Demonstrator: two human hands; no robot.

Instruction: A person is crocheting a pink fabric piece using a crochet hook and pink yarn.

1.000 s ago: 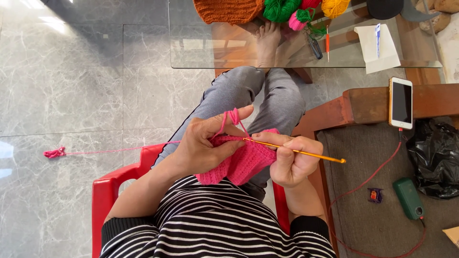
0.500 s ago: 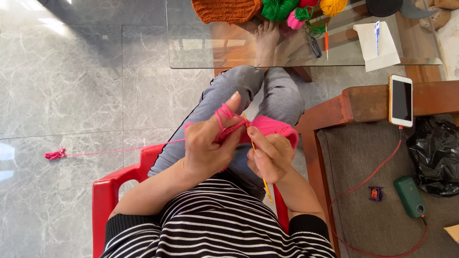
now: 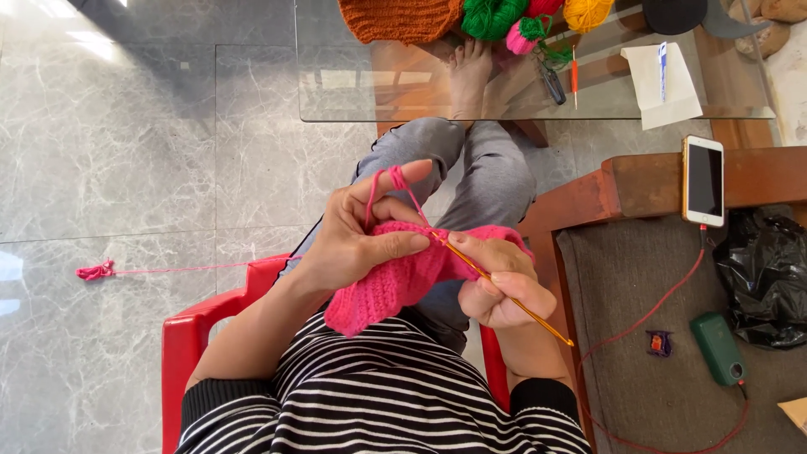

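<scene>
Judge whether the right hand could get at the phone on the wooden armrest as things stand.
Probably yes, once it lets go. The right hand grips the crochet hook, with pink crochet work against it. The phone lies face up on the armrest on that same side, nothing between them, only its red cable attached.

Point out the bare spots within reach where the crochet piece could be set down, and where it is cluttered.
Free: the grey cushion between the wooden armrest and the green device; the glass table's near-left part. Crowded: the table's far edge with yarn balls and orange knitting, and the cushion's right side by the black bag.
</scene>
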